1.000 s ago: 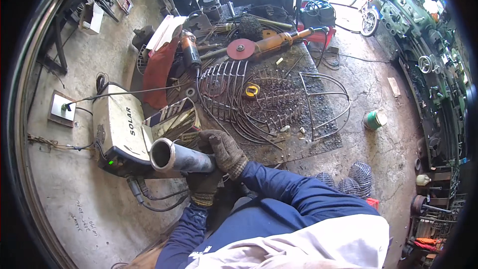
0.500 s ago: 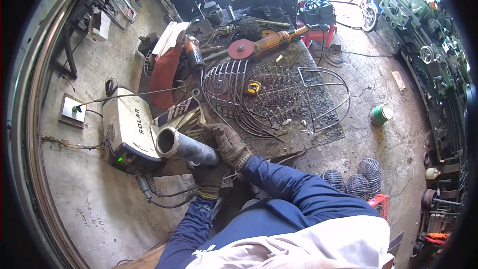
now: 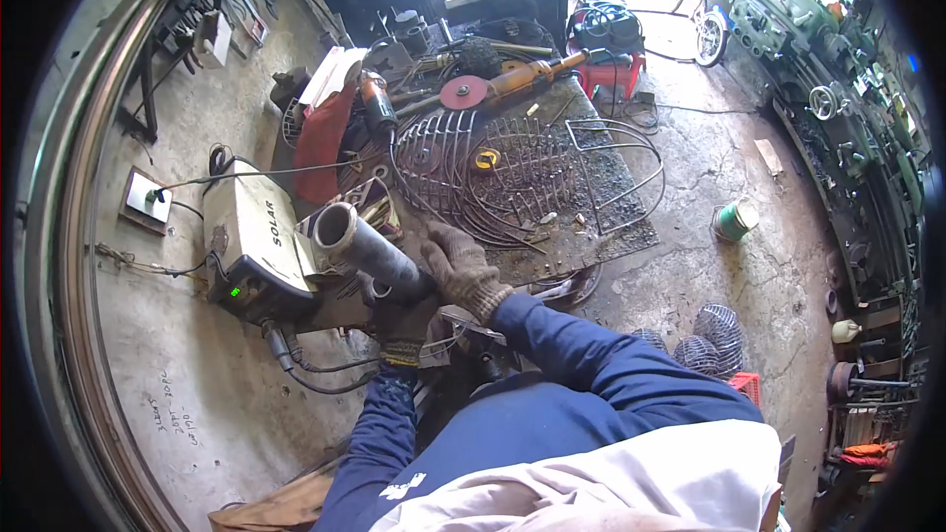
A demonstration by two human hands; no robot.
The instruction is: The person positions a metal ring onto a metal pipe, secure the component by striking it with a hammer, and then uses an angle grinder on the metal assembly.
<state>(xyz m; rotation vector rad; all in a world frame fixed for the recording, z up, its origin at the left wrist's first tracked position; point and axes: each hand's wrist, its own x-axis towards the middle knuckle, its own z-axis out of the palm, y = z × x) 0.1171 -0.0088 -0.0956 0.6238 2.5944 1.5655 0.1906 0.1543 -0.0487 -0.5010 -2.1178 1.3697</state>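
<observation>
A grey metal pipe (image 3: 379,258) slants in front of me, its hollow end toward the upper left. My left hand (image 3: 399,317), in a dark knit glove, is closed around the pipe's lower part from beneath. A small ring-shaped piece (image 3: 376,289) shows by its fingers; I cannot tell whether the hand holds it. My right hand (image 3: 461,269), in a brown knit glove, lies along the pipe's right side with fingers stretched out toward the upper left. Its thumb is hidden. Both hands are left of the worktable's front edge.
A pale box-shaped welding machine (image 3: 258,236) with cables stands at the left. On the metal worktable (image 3: 631,227) lie wire grilles (image 3: 522,153), an orange angle grinder (image 3: 377,103) and a longer grinder with a red disc (image 3: 464,93). A green spool (image 3: 734,221) and wire cages (image 3: 719,335) sit on the floor.
The pipe has tilted more steeply, its lower end moving downward. My right hand's fingers have straightened beside it. The whole view has shifted slightly.
</observation>
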